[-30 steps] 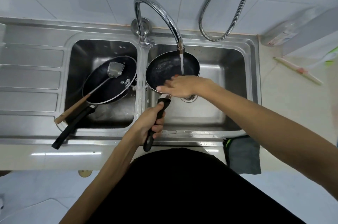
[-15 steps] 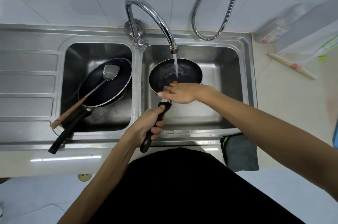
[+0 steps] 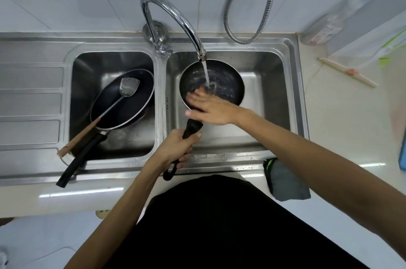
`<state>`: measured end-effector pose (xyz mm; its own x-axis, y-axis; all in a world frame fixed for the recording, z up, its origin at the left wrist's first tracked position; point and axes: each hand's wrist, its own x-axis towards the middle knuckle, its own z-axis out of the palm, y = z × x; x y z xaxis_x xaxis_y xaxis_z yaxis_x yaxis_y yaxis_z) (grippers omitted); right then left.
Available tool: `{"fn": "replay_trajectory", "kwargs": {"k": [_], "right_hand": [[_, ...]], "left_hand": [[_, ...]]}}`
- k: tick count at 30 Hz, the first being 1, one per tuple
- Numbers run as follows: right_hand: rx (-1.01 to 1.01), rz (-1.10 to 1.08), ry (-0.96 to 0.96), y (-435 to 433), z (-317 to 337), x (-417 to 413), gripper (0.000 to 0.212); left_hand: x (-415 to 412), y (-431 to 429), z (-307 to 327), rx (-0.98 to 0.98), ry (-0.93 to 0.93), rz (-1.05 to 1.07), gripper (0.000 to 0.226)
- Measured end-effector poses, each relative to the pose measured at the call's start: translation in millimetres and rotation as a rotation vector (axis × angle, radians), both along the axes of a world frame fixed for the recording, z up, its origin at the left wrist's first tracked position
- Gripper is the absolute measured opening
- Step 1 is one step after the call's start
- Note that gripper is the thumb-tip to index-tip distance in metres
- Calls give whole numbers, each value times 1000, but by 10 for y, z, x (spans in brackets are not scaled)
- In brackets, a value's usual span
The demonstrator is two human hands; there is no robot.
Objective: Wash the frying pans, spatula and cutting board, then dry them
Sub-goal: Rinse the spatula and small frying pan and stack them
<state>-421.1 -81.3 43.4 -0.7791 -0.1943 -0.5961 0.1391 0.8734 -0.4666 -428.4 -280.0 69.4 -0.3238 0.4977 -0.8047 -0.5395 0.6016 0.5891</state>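
We hold the rigid pan [image 3: 226, 86] in the right basin [image 3: 265, 66] under the running tap [image 3: 175, 14], left grip [image 3: 175, 148] wrapped round its handle [image 3: 193, 126], right grip [image 3: 211, 108] spread flat inside; the wet coating likely slips, so the handle is the hold.

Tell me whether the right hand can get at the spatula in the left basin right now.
Probably yes. The right hand holds nothing, and the spatula lies uncovered atop the large pan; only the sink divider lies between.
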Motion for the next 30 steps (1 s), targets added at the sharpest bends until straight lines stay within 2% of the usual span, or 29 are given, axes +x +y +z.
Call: {"fn": "replay_trajectory", "kwargs": {"k": [3,6,9,11,12,15,16,18,21,24,26,30], "right_hand": [[57,143,42,77,47,193,79],[71,177,165,290,0,356,68],[187,232,245,401,-2,402,43],[190,215,258,428,46,361,23],[162,188,257,435,70,325,19],[110,126,173,430,121,219,19],[99,111,150,431,108,205,19],[117,94,221,440,62,212,21],[168,32,474,495,-54,260,41],[86,-180,710,667,-101,296,41],[48,-378,797,918,-108,372,38],[209,-939,666,1760,-224,646,38]], "left_hand": [[-66,-39,-80,-3,-3,43,26],[-102,-91,-139,31,-45,24,34],[-79,-95,-149,45,-58,25,36],[-49,-40,-172,-11,36,-6,37],[-46,-9,-207,-81,152,-62,39],[-72,48,-316,-386,623,-367,36],[-85,61,-341,-432,696,-422,36],[-126,84,-395,-411,665,-436,38],[-170,107,-473,-313,499,-327,46],[-185,141,-494,-261,413,-237,47],[-195,167,-504,-235,402,-206,48],[-238,242,-526,-230,378,-141,45]]}}
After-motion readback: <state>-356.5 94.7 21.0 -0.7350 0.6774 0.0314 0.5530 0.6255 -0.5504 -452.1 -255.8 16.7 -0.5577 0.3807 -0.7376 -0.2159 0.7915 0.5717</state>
